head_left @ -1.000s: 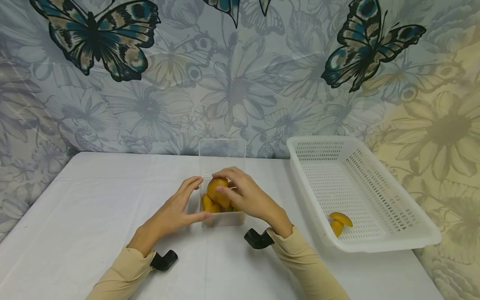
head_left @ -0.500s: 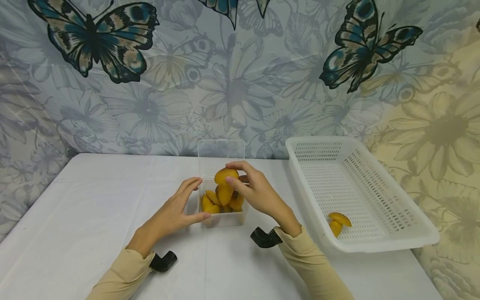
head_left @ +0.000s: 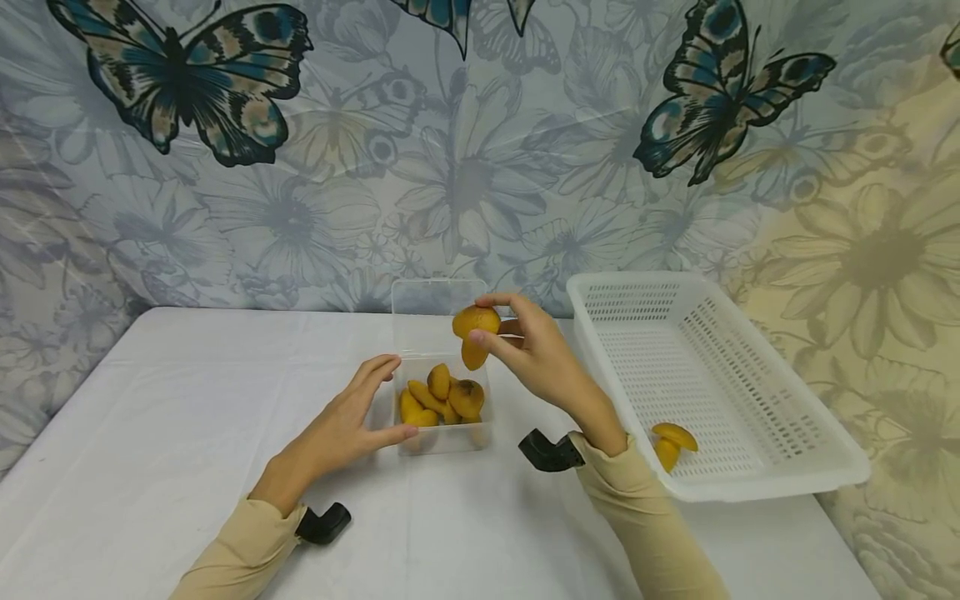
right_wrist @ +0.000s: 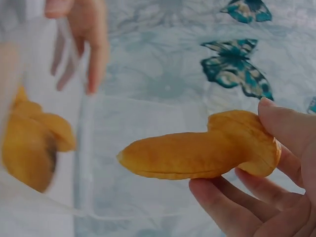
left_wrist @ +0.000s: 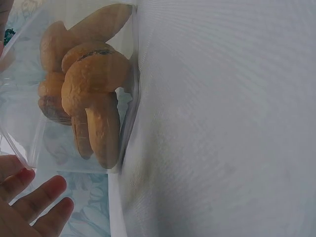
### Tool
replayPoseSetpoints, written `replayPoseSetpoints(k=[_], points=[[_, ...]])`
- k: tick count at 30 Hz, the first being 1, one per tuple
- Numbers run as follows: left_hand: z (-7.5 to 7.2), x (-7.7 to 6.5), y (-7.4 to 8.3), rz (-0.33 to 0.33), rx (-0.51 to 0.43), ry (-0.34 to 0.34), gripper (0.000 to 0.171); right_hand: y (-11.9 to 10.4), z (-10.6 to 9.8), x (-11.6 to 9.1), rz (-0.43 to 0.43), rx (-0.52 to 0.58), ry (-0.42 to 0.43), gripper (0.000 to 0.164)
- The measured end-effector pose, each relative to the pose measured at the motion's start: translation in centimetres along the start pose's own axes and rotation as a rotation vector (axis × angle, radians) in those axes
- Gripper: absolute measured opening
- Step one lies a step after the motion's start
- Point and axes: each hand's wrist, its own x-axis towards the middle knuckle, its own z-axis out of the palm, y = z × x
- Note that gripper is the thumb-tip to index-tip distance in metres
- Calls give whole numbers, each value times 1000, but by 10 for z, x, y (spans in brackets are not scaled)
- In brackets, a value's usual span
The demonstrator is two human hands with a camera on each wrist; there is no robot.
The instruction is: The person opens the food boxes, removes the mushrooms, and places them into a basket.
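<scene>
My right hand point(head_left: 542, 354) pinches a yellow mushroom point(head_left: 476, 321) by its cap, above the right side of a clear plastic box point(head_left: 442, 439). In the right wrist view the held mushroom point(right_wrist: 197, 150) points its stem left, away from the fingers. The box stands on the table with its clear lid point(head_left: 429, 312) raised at the back, and several yellow mushrooms point(head_left: 438, 398) lie inside. My left hand point(head_left: 341, 425) spans the box's left side, fingers extended at the rear corner and thumb at the front rim. Through the box wall, the left wrist view shows mushrooms point(left_wrist: 94, 79) heaped together.
To the right stands a white perforated basket point(head_left: 780, 392), with one yellow mushroom point(head_left: 672, 444) in its near left corner. A white cloth point(head_left: 187, 400) covers the table. A butterfly-print fabric wall point(head_left: 480, 167) rises behind it.
The right hand has lifted the mushroom up out of the box and moved it to the right. The left hand stays at the box. The view has shifted slightly.
</scene>
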Motion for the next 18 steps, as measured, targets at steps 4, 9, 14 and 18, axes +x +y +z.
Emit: replayPoseSetpoints(k=[4,9,14,18], points=[[0,-1,0,0,-3,1,95,-7,-12,5,-2,-23,4,45],[0,-1,1,6,-2,4,95,-11,-25,3,3,-69,3,48],[0,-1,1,19,3,6,95,-10,-39,-7,23,-116,9,50],[1,-1,1,29,3,9,95,-7,-53,-16,58,-145,-2,50]])
